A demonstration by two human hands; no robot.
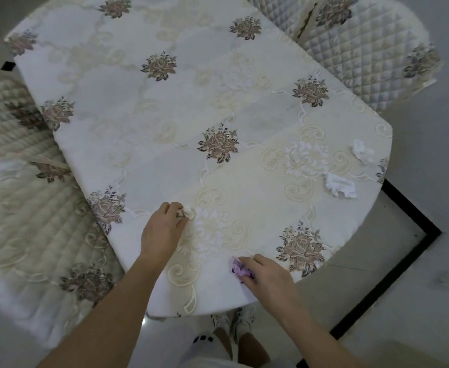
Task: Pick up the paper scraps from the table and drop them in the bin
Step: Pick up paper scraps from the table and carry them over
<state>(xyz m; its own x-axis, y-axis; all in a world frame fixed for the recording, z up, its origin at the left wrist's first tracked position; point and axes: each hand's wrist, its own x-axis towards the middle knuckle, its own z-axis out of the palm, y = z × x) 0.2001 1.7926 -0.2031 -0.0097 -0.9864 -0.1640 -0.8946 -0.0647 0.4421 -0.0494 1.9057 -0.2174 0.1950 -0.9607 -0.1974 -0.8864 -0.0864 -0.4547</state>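
Note:
My left hand (162,229) pinches a small crumpled white paper scrap (189,212) on the flowered tablecloth (143,110), near the table's front. My right hand (267,277) grips a crumpled purple paper scrap (238,269) close to the front edge. Two more crumpled white scraps lie by the right edge: one farther back (363,150), one nearer (340,186). No bin is in view.
Quilted covered chairs stand at the left (29,235) and at the back right (364,57). Pale tiled floor with a black border strip (409,216) lies to the right of the table. My feet show below the table's front edge.

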